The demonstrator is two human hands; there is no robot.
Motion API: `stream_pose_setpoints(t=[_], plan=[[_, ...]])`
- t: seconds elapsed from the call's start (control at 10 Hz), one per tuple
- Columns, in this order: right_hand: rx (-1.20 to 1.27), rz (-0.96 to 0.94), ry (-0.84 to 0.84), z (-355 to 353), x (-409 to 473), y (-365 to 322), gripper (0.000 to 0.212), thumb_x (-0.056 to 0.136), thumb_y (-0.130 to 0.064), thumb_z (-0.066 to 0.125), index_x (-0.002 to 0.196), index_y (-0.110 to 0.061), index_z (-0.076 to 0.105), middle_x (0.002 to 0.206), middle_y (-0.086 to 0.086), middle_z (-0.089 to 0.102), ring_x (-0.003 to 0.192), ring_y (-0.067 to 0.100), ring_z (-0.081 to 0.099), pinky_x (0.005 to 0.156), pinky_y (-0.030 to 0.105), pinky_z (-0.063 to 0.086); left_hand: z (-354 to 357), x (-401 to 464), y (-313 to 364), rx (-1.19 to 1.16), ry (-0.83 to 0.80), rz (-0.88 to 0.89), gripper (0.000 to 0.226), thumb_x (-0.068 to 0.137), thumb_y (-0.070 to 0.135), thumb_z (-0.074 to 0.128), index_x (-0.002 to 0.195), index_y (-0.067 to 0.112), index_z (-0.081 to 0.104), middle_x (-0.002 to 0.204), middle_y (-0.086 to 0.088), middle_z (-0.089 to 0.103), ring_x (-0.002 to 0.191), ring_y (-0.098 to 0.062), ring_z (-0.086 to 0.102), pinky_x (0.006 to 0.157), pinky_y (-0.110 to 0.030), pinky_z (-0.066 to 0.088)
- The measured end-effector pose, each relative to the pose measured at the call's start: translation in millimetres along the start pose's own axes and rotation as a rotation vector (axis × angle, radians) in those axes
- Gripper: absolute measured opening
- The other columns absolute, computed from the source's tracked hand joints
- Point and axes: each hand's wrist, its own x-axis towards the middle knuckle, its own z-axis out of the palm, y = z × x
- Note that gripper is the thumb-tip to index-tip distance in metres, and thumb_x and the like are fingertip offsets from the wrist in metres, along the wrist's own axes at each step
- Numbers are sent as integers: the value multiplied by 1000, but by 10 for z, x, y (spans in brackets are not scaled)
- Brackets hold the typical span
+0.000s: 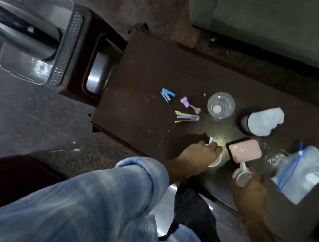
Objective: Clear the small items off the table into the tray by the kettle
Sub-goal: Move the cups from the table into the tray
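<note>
Already the left hand (199, 153) curls round a white cup (215, 163) at the table's (140, 76) near edge, while the right hand (252, 188) grips a grey handled object (240, 175). Both staplers lie beyond, leftward toward the clear tray (25, 67), so the left hand is nearer.

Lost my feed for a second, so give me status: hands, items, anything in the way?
Left hand grips white cup. Right hand holds white round piece. Staplers, key on table. Tray by kettle; path open.
</note>
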Motion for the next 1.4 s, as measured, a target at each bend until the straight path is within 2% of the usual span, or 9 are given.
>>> stream_pose_setpoints(t=[0.1,0.2,0.3,0.4,0.6,0.8,0.9,1.2,1.4], plan=[[-75,-80,116,-124,-166,-386,45,76,-19,73,115,-4,56,103,25,61,89,39,63,73,36,47,-118,-238,-216,-15,28,1,66,77,19,77,132,9,42,126,-10,55,96,-31,64,70,-37,53],[-111,-169,128,-212,-317,-792,48,74,-20,76,114,-4,54,95,26,63,84,44,65,68,44,52,-256,-512,-508,-56,139,-49,71,75,19,78,134,8,41,127,-10,56,99,-31,63,70,-36,51],[-93,-218,129,-245,-436,-1225,50,71,-23,79,110,-6,53,101,24,60,89,43,63,69,46,53,-396,-847,-823,-83,230,-93,76,72,17,80,136,6,41,129,-12,53,101,-33,61,71,-40,52],[-78,-260,141,-218,-578,-1667,48,69,-26,80,103,-7,51,96,24,61,87,42,63,68,43,51,-504,-1190,-1174,-153,283,-113,78,69,18,83,134,7,41,128,-12,53,99,-35,61,69,-42,51],[-129,-319,167,-162,-887,-2419,60,66,-27,82,114,-7,52,102,23,60,95,43,62,74,45,52,-678,-1744,-1817,-195,365,-163,74,71,17,81,134,9,42,129,-11,54,101,-36,61,79,-44,52],[-160,-437,285,-106,-1182,-3168,38,78,-36,72,105,-14,57,96,16,65,89,37,65,67,38,50,-712,-2221,-2429,-241,472,-196,78,68,20,80,136,13,42,132,-6,53,104,-33,60,82,-41,52],[-150,-501,245,-48,-1284,-3475,36,75,-31,74,103,-17,57,97,12,63,94,35,61,72,38,49,-664,-2472,-2683,-300,516,-262,76,67,21,78,134,15,44,130,-5,54,104,-33,60,82,-42,54],[-164,-742,8,343,-1430,-4279,47,66,-31,77,107,-26,55,106,-1,49,86,30,65,67,35,52,-442,-3309,-3251,-302,564,-495,74,67,25,79,133,21,45,128,0,53,109,-26,57,84,-40,53],[-186,-889,-33,615,-1613,-4817,47,69,-38,74,109,-29,53,110,-4,50,86,26,64,63,28,40,-355,-3882,-3625,-246,553,-521,79,74,17,80,141,30,40,155,-5,20,123,-29,50,87,-40,55]])
